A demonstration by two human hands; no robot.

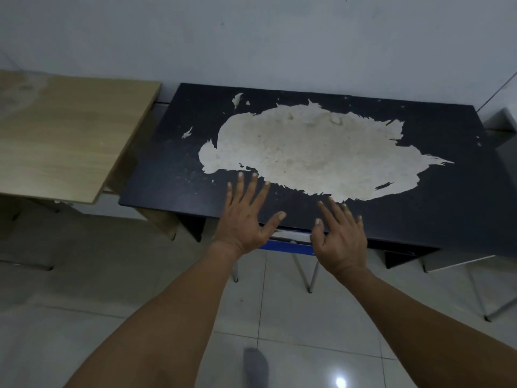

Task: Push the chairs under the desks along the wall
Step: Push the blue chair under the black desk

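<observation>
black rectangular desk with peeled pale patch [167, 175], 12 o'clock against wall | light wood desk [64, 135], 10 o'clock | blue-seated metal-legged chair [288, 243] tucked beneath black desk's near edge | left hand [246, 219], right hand [340, 236] splayed, holding nothing

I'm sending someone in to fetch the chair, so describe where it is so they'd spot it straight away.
Against the white wall stand a pale wooden desk and a black desk with a big peeled patch. The chair sits under the black desk's front edge; it alone shows blue, on thin metal legs.
</observation>
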